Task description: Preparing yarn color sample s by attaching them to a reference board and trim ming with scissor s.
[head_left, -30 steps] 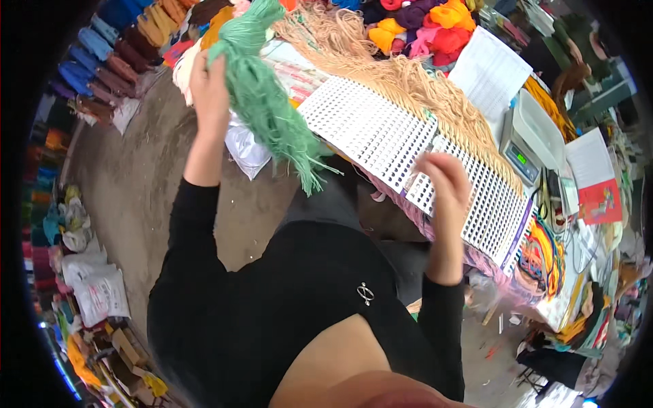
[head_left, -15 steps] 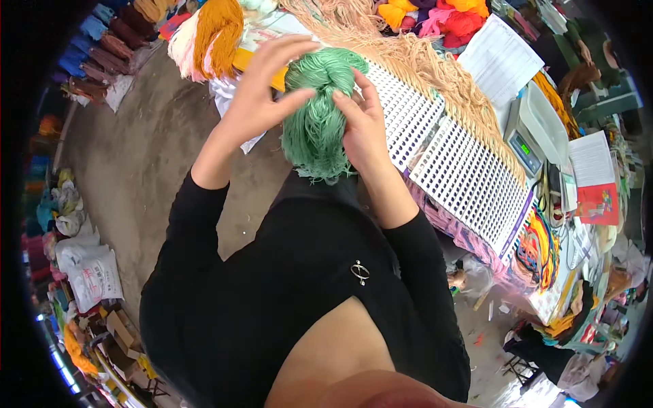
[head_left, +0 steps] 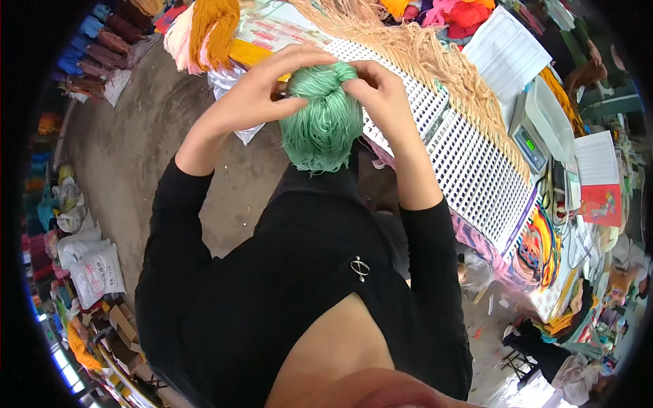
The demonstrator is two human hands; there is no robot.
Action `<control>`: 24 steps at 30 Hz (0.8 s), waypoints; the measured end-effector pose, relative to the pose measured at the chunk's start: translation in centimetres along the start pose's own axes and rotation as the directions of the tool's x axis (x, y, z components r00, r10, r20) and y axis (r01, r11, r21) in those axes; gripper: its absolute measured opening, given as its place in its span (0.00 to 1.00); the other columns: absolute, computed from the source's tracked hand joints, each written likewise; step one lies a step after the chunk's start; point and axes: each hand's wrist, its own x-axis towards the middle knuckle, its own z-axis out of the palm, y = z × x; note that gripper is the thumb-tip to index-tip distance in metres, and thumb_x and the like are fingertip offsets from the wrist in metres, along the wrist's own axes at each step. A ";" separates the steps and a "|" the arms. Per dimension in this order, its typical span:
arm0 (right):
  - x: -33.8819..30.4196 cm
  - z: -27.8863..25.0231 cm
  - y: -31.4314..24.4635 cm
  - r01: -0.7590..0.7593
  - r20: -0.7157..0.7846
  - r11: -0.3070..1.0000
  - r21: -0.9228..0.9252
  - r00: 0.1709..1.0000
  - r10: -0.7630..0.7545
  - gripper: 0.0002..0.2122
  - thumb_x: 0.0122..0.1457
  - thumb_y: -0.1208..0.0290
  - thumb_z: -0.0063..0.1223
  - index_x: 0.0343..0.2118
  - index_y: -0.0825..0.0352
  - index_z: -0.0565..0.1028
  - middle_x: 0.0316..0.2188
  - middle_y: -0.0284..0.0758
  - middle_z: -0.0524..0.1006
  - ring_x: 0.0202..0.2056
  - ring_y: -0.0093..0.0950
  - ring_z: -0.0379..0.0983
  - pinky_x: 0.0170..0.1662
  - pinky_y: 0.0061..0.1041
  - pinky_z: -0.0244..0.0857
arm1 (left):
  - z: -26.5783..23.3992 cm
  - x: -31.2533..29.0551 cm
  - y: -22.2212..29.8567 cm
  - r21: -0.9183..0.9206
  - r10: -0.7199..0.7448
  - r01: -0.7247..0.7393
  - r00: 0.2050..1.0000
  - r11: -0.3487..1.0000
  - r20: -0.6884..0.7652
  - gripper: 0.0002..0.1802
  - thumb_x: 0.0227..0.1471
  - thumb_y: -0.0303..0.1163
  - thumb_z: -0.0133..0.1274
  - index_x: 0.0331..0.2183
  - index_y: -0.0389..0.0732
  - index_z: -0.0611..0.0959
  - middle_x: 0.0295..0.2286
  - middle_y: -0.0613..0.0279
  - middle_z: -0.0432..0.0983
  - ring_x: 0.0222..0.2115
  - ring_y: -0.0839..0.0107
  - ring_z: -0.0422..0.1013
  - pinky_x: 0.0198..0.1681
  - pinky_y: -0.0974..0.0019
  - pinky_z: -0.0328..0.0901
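A hank of green yarn [head_left: 321, 132], twisted into a knot at its top, hangs before me with its loose strands spreading downward. My left hand [head_left: 252, 95] curves around its upper left side, the fingers reaching over the top and the thumb against the front. From the right, my right hand [head_left: 382, 102] grips the hank beside the knot, with its thumb at the front and its fingers bent behind the top. Some fingertips are hidden by the yarn.
White perforated cards [head_left: 476, 180] lie on the table to the right, with peach yarn [head_left: 435, 61] along them. Farther right are a scale [head_left: 527, 139] and a paper sheet [head_left: 507, 54]. Orange yarn [head_left: 216, 30] sits at the table's far left. White sacks [head_left: 92, 268] stand at the left.
My left fingers have come down onto the top of the hank. My right hand has shifted up and right around the knot. The hank's lower end has risen slightly.
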 end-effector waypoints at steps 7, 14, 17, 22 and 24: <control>-0.9 2.3 -0.5 -0.113 0.060 0.893 -0.435 0.986 0.154 0.22 0.41 0.58 0.51 0.35 0.71 0.70 0.28 0.49 0.74 0.32 0.45 0.72 0.37 0.36 0.64 | 1.9 -0.6 -1.9 0.398 0.015 0.022 0.996 0.917 -0.089 0.35 0.28 0.10 0.46 0.44 0.41 0.74 0.40 0.55 0.67 0.42 0.58 0.66 0.42 0.64 0.63; -1.1 2.1 0.5 0.108 -0.071 0.935 -0.337 0.988 -0.139 0.11 0.46 0.69 0.46 0.32 0.69 0.71 0.30 0.42 0.71 0.34 0.41 0.69 0.36 0.33 0.62 | 1.9 -0.9 -1.5 0.405 0.025 0.104 0.953 0.908 -0.301 0.22 0.28 0.12 0.50 0.33 0.37 0.79 0.28 0.56 0.71 0.31 0.63 0.70 0.35 0.70 0.64; -0.7 2.2 1.1 0.171 -0.126 0.957 -0.233 0.971 -0.204 0.09 0.45 0.72 0.46 0.31 0.70 0.71 0.29 0.42 0.70 0.34 0.39 0.68 0.37 0.30 0.62 | 0.3 -2.2 -1.9 0.196 -0.075 0.147 0.941 0.970 -0.331 0.14 0.34 0.13 0.50 0.30 0.33 0.78 0.27 0.60 0.70 0.30 0.70 0.69 0.36 0.72 0.62; 0.0 2.1 2.1 -0.144 0.078 0.669 0.729 0.989 0.127 0.15 0.41 0.80 0.46 0.37 0.71 0.71 0.35 0.36 0.71 0.37 0.28 0.69 0.43 0.26 0.63 | -1.4 -5.7 -3.9 -0.545 -0.435 0.205 0.836 0.813 -0.334 0.13 0.46 0.18 0.48 0.38 0.32 0.74 0.38 0.63 0.69 0.39 0.72 0.67 0.45 0.71 0.61; -0.5 2.6 1.2 -0.390 0.372 0.264 0.882 0.921 0.118 0.24 0.38 0.83 0.41 0.46 0.75 0.66 0.43 0.41 0.70 0.41 0.30 0.69 0.46 0.26 0.65 | -1.6 -6.8 -4.5 -0.858 -0.744 0.196 0.610 0.474 -0.271 0.17 0.51 0.24 0.43 0.44 0.33 0.72 0.43 0.59 0.70 0.44 0.67 0.67 0.49 0.64 0.60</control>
